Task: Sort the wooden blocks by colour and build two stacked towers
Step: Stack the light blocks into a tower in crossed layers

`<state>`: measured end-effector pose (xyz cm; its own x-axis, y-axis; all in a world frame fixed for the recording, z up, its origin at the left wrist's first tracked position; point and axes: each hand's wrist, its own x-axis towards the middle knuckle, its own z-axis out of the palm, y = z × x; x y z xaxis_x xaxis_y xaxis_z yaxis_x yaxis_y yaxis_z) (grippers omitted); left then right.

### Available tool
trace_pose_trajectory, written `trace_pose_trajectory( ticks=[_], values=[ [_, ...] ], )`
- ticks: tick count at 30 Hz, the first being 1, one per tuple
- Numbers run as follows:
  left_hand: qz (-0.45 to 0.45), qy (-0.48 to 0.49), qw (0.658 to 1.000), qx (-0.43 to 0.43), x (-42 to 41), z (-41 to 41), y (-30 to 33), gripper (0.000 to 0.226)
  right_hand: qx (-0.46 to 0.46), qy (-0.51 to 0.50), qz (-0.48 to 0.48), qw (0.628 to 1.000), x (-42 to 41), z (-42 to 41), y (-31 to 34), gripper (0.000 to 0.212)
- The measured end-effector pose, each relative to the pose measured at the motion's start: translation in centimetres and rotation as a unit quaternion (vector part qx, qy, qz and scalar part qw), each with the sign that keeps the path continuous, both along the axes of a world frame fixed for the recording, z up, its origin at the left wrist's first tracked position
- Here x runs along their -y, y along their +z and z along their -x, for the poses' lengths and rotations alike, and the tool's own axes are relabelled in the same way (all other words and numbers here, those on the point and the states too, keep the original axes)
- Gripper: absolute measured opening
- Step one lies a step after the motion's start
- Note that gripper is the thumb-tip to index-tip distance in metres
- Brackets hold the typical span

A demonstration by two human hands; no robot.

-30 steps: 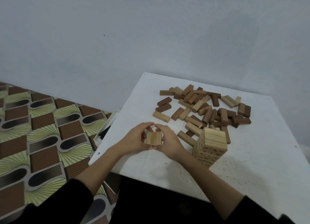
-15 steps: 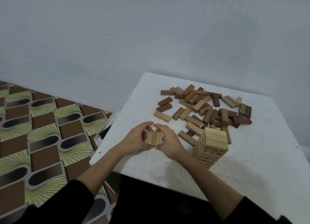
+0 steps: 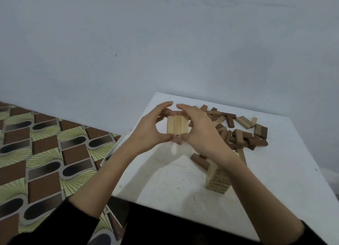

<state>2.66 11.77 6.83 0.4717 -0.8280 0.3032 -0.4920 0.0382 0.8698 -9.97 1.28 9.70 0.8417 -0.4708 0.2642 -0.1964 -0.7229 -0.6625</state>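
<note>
Three light blocks (image 3: 177, 124) side by side, gripped between left hand (image 3: 146, 133) and right hand (image 3: 199, 129).

The held blocks (image 3: 177, 124) sit between both hands; the pile (image 3: 238, 131) lies right, the tower (image 3: 217, 178) right and nearer.

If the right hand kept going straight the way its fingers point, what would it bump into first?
The right hand points left, toward the left hand. Its fingers already grip the set of pale blocks, so it would press those first, then likely the left hand.
</note>
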Motion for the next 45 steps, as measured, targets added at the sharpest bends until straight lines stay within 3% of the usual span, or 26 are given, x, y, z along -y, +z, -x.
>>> trace_pose_trajectory(
  ticks=[7, 16, 45],
  values=[
    [-0.007, -0.065, 0.998, 0.005, 3.6, 5.2, 1.3, 0.081, -0.028, -0.014, -0.042, 0.999, 3.2, 7.2, 2.7, 0.074],
    [-0.080, -0.141, 0.986, 0.047, 5.8, 9.2, 0.0, 0.089, -0.063, -0.050, -0.094, 0.992, 4.8, 12.9, -0.5, 0.075],
    [-0.126, -0.155, 0.976, 0.091, 6.0, 9.4, -1.9, 0.092, -0.119, -0.025, -0.042, 0.992, 5.2, 13.4, -2.3, 0.085]
  ],
)
